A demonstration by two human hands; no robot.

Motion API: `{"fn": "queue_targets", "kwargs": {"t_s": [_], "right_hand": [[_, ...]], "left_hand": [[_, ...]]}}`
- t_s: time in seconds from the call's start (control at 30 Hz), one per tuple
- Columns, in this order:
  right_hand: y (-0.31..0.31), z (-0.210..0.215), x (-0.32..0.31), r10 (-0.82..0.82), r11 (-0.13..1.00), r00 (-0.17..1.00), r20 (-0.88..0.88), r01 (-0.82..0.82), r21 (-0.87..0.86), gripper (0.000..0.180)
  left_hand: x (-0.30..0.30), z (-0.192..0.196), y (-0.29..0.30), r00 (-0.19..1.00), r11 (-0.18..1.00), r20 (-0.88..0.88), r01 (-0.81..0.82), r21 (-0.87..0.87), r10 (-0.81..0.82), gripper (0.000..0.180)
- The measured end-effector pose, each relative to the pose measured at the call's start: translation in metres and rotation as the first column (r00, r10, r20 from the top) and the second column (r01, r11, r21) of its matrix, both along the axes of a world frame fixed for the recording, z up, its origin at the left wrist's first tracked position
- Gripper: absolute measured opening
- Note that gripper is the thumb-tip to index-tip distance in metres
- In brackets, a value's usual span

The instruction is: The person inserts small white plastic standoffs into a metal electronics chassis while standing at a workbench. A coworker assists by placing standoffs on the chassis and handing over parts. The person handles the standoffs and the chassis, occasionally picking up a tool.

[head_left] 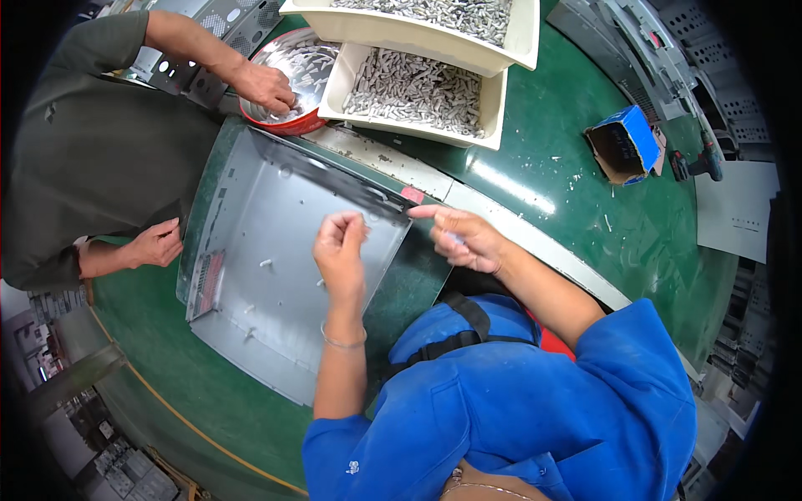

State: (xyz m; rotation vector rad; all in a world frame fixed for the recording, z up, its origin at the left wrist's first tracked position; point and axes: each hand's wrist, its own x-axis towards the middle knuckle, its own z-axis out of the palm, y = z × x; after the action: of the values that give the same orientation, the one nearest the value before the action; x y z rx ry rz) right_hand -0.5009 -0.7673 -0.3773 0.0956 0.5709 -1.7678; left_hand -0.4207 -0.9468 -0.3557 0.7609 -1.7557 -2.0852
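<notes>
Glossy green surfacing point(618, 242) is spreading toward three o'clock, with a white light reflection point(514, 189) streaking it near two. A yellow line point(159, 395) is curving past eight o'clock, where stacked metal parts point(125, 472) are crowding the edge. Perforated grey panels point(748, 100) are lining two o'clock; a pale board point(739, 213) is sitting at three.

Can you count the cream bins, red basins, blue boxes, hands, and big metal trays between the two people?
Cream bins: 2
Red basin: 1
Blue box: 1
Big metal tray: 1
Wearer's hands: 2
Co-worker's hands: 2
Total: 9
</notes>
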Motion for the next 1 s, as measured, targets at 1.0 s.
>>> {"fn": "queue_targets", "kwargs": {"t_s": [1.0], "right_hand": [[0.016,-0.038,0.005,-0.191,0.911,0.981,-0.040,0.193,0.365,0.021]], "left_hand": [[-0.037,-0.051,0.001,0.893,0.254,0.245,0.354,-0.900,-0.378,0.009]]}}
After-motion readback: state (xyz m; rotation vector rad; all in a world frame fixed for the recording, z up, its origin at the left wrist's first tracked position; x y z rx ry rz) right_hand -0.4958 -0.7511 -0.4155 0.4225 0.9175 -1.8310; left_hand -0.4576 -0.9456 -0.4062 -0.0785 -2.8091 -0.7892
